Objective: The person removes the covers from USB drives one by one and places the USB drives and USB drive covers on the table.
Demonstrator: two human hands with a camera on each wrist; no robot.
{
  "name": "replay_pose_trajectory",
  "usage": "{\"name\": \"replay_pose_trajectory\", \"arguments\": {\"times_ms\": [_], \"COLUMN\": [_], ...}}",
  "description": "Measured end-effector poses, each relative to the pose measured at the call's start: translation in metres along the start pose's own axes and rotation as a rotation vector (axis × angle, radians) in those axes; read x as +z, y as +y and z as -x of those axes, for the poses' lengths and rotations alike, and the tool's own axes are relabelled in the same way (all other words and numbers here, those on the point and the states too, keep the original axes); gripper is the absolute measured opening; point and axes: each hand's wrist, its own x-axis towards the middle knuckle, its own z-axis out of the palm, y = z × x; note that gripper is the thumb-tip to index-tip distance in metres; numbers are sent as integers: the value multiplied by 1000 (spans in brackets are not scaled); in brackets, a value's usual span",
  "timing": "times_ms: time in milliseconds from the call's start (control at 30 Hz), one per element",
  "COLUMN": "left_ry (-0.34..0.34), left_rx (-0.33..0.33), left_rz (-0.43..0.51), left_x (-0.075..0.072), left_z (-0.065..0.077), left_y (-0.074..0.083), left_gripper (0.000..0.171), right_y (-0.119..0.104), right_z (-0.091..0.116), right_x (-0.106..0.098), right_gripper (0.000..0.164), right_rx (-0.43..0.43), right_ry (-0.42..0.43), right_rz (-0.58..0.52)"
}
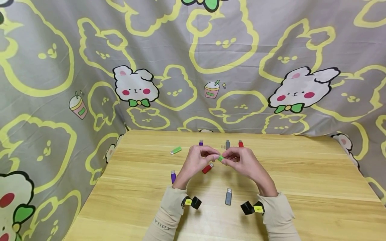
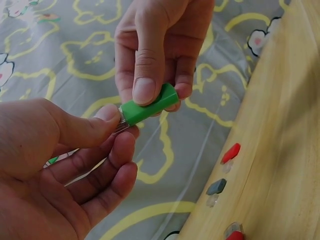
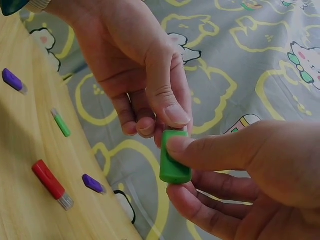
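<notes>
Above the back half of the table, both hands meet at a green USB stick (image 2: 150, 106). My right hand (image 1: 242, 161) pinches its green body between thumb and fingers. With thumb and fingertips, my left hand (image 1: 196, 162) pinches the plug end, where a shiny, clear-looking part shows in the left wrist view; whether a cap covers the plug I cannot tell. Just below the hands lies a red USB stick (image 1: 207, 168). A purple USB stick (image 1: 173, 176) is beside the left wrist, and a grey USB stick (image 1: 228, 196) lies between the forearms.
Behind the hands, another purple stick (image 1: 201, 143), grey stick (image 1: 227, 144) and red stick (image 1: 240, 144) lie along the back of the wooden table (image 1: 316, 167). To their left is a second green stick (image 1: 176, 150). A patterned grey curtain (image 1: 175, 117) hangs behind the table edge.
</notes>
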Motion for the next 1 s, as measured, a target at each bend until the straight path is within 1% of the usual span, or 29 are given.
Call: {"name": "replay_pose_trajectory", "arguments": {"times_ms": [500, 667, 867, 1000], "left_ry": [-12, -10, -21, -25], "left_rx": [-23, -36, -45, -41], "left_rz": [38, 35, 47, 37], "left_x": [2, 3, 4, 5], "left_z": [0, 0, 0, -1], "left_y": [2, 3, 3, 1], "left_gripper": [7, 7, 7, 6], "right_y": [-2, -2, -2, -2], "right_z": [2, 2, 3, 3], "right_x": [-3, -4, -5, -6], "right_gripper": [6, 6, 6, 7], "right_rx": [-18, -18, -19, -24], "right_ry": [-12, -17, -29, -36], "right_rz": [40, 50, 37, 30]}}
